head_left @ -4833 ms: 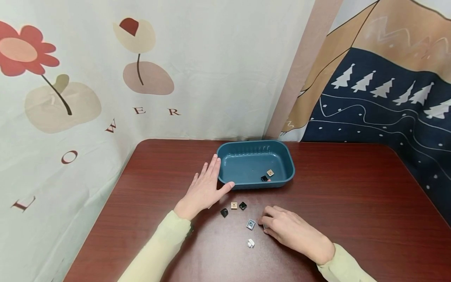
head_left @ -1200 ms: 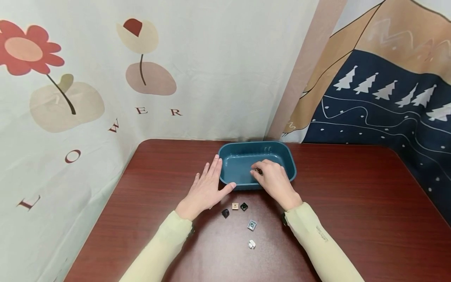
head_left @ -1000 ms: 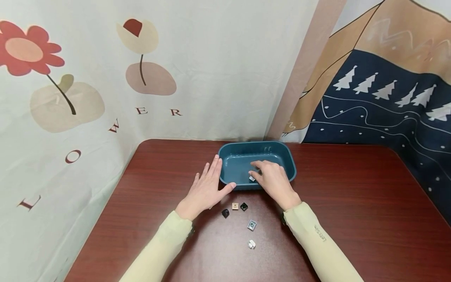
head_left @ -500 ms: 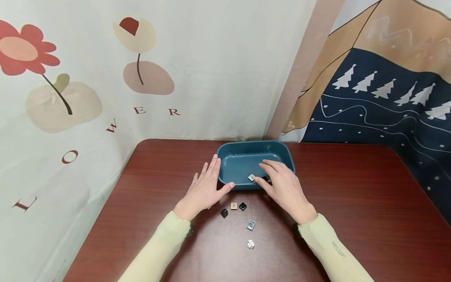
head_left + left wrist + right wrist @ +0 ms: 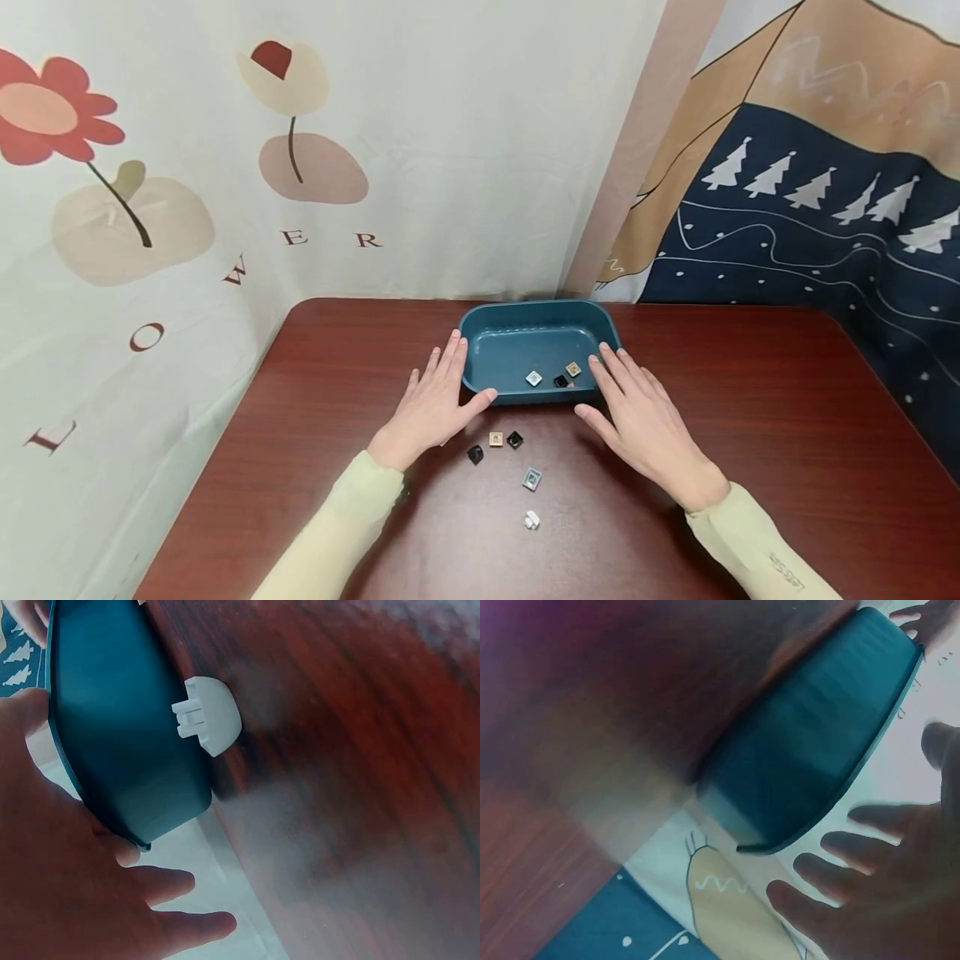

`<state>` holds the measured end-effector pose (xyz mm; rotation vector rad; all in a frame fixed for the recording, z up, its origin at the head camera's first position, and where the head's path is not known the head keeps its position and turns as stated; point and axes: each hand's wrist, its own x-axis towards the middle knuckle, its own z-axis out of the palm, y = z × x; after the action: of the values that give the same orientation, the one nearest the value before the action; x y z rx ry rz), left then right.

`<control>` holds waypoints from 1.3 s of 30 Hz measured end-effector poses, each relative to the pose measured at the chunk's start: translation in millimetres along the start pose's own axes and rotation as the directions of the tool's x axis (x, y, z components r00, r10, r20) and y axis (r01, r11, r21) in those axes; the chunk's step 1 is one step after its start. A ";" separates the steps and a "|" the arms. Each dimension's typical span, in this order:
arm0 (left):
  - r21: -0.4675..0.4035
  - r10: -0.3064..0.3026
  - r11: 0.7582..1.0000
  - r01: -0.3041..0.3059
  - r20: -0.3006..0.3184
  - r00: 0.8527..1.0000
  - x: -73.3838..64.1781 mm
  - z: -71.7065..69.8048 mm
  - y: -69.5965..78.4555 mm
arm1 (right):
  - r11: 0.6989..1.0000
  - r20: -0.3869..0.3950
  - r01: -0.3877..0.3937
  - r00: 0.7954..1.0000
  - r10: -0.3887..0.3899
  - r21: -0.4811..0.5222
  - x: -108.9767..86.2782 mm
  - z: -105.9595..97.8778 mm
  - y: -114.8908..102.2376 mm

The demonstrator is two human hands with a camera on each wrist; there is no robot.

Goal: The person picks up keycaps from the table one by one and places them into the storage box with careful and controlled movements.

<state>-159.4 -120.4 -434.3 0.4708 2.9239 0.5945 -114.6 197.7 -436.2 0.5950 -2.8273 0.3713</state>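
My left hand (image 5: 431,406) lies with straight fingers against the left end of a blue plastic bin (image 5: 540,398), its thumb at the front rim. Spread and holding nothing, my right hand (image 5: 652,425) is at the bin's front right corner. Inside the bin sit a white keycap (image 5: 533,378), a black keycap (image 5: 561,381) and a beige keycap (image 5: 573,369), with a pinkish bit beside them. In the left wrist view a white keycap (image 5: 217,716) with its stem showing lies on its side near the bin; in the head view my left hand mostly hides it.
In front of the bin on the brown table (image 5: 750,400) lie a beige keycap (image 5: 496,439), two black keycaps (image 5: 514,439), a grey-blue keycap (image 5: 532,478) and a white piece (image 5: 532,520). Printed curtains (image 5: 465,167) hang behind the table.
My right hand picked up a white keycap from the table, released it inside the bin and drew back to the right, fingers spreading. My left hand has stayed at the bin.
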 end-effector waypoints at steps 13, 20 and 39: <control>-0.010 0.002 1.000 -0.002 0.019 1.000 2.8 -0.2 -1.8 | 0.999 0.149 -0.048 0.988 0.045 0.017 -16.0 -0.7 12.6; -0.070 0.002 0.998 -0.002 0.007 1.000 -5.1 -7.3 -8.0 | 0.999 0.152 -0.040 0.988 0.038 0.010 -15.6 -0.2 12.1; -0.002 0.254 0.967 -0.254 0.052 0.966 -54.5 -20.7 -41.8 | 0.999 0.168 -0.041 0.985 0.037 0.023 -15.1 -3.3 9.3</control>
<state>-123.2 -182.1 -429.0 0.8573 2.8370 0.5936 -104.4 212.4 -439.0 0.6039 -3.0031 0.3825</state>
